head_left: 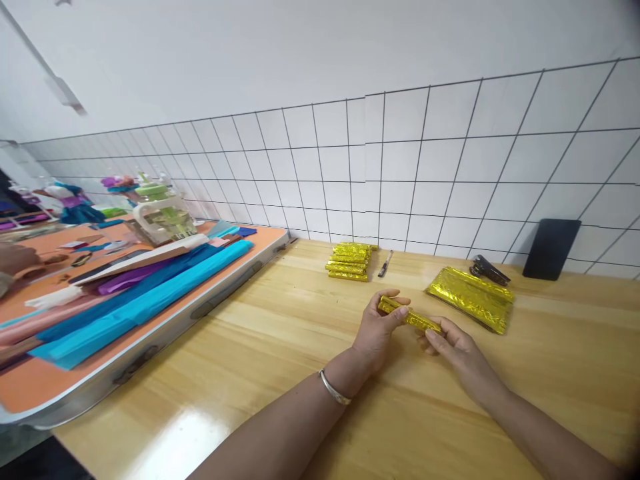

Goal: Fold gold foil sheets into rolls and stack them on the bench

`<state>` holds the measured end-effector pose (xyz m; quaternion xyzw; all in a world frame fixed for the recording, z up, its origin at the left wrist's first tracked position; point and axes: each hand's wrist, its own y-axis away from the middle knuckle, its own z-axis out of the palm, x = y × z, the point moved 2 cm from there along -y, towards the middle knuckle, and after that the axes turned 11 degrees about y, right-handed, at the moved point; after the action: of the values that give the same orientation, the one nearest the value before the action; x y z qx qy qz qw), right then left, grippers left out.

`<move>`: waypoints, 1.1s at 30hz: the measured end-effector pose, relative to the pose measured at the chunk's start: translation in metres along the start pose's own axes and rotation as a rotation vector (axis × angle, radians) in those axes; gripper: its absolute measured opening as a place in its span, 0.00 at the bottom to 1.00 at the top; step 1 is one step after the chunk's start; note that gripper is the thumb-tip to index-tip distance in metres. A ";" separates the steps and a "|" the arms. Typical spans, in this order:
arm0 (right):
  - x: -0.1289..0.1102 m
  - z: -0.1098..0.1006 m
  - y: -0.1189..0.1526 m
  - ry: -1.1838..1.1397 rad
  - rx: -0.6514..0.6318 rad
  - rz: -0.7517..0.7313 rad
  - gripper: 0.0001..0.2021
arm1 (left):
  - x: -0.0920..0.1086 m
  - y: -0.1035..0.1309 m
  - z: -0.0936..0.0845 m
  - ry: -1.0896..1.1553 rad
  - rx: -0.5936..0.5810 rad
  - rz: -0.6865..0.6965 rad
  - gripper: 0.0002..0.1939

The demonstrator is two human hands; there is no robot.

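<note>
Between my two hands is a narrow roll of shiny gold foil (pixel 417 320), held above the wooden table (pixel 280 333). My left hand (pixel 377 327) is closed round its left end, thumb on top. The right end is pinched in the fingers of my right hand (pixel 453 343). A pile of similar gold foil rolls (pixel 349 261) lies beyond my left hand, close to the wall. To the right, past my right hand, rests a flat stack of gold foil sheets (pixel 473 298).
A pen (pixel 385 264) lies beside the rolls. Behind the foil sheets is a black stapler-like tool (pixel 489 270), and a dark phone-like slab (pixel 552 249) leans on the tiled wall. On the left, an orange-topped table (pixel 170 317) carries blue rolls (pixel 150 300) and a jug (pixel 163 217).
</note>
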<state>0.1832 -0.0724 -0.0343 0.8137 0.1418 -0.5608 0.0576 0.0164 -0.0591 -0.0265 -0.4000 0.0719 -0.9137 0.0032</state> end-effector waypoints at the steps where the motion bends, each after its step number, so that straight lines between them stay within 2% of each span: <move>1: 0.000 0.000 0.000 0.037 0.028 -0.014 0.19 | 0.001 -0.001 0.000 -0.026 -0.004 0.006 0.24; 4: -0.003 -0.002 0.000 0.092 0.130 -0.030 0.20 | 0.001 0.001 0.005 -0.134 -0.079 0.008 0.23; 8: -0.009 0.001 0.004 0.109 0.096 -0.102 0.18 | 0.000 0.005 0.013 -0.186 -0.208 0.019 0.22; 15: -0.006 0.012 0.010 0.190 0.067 -0.129 0.14 | 0.005 0.003 0.017 -0.174 -0.123 0.113 0.28; 18: -0.001 0.017 0.010 0.216 0.016 -0.126 0.14 | 0.003 0.005 0.017 -0.263 -0.107 0.165 0.26; 23: -0.003 0.018 0.007 0.236 0.004 -0.181 0.14 | -0.007 0.006 0.008 -0.413 -0.134 0.169 0.21; 25: -0.006 0.014 0.008 0.230 0.041 -0.183 0.16 | -0.010 0.006 0.004 -0.436 -0.135 0.180 0.23; 29: -0.015 0.001 0.010 0.338 0.238 -0.228 0.19 | -0.009 0.006 0.002 -0.496 -0.142 0.226 0.25; 33: -0.030 -0.006 0.012 0.486 0.290 -0.421 0.18 | -0.009 0.010 0.005 -0.589 -0.212 0.281 0.21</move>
<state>0.1823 -0.0872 -0.0046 0.8762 0.2348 -0.3645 -0.2106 0.0253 -0.0686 -0.0309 -0.6310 0.2169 -0.7370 0.1078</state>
